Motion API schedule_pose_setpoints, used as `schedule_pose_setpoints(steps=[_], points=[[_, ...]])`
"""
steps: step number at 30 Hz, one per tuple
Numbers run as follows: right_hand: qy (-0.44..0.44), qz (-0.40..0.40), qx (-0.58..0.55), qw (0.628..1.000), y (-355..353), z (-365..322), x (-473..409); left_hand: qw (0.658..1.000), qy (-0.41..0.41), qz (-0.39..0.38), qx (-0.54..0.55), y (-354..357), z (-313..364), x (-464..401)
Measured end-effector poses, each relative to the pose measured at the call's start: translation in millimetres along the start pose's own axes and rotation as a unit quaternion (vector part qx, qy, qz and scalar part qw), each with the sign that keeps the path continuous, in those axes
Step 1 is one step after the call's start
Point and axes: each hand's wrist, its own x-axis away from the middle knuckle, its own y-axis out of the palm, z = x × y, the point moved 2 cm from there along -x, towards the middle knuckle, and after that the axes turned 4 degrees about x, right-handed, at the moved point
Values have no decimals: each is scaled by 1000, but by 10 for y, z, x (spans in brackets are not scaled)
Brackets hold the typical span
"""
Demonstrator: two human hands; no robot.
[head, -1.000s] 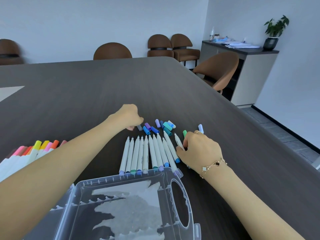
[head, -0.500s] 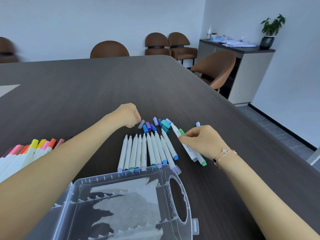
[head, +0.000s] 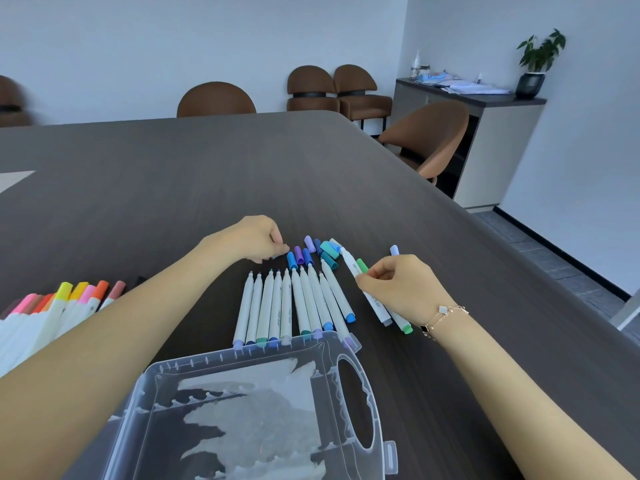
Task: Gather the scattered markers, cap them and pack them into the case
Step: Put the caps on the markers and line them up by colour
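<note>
Several uncapped white markers lie side by side on the dark table, tips pointing away from me. Loose blue, purple and teal caps sit in a cluster just beyond the tips. My left hand pinches a small grey cap at the cluster's left edge. My right hand holds white markers, among them a green-capped one. A clear plastic case with a handle lies in front of me, just below the marker row.
A bunch of capped markers in pink, orange and yellow lies at the left edge. A capped light-blue marker pokes out beyond my right hand. Brown chairs ring the table. The table's right edge runs diagonally near my right arm.
My right hand has picked markers off the table and lifted them to the right of the row. My left hand has stayed at the caps, closing its fingers on a grey one.
</note>
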Motion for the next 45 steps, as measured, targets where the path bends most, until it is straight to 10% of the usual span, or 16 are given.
schedule_pose_setpoints(steps=[11,22,45], points=[[-33,-13,-3,999,39,-7,19,994,54,98,-1,69,90,43],[-75,-12,-15,997,-11,-48,58,963,254,-17,92,25,337,206],[-77,-14,-37,996,-26,-50,32,958,201,-15,202,140,406,137]])
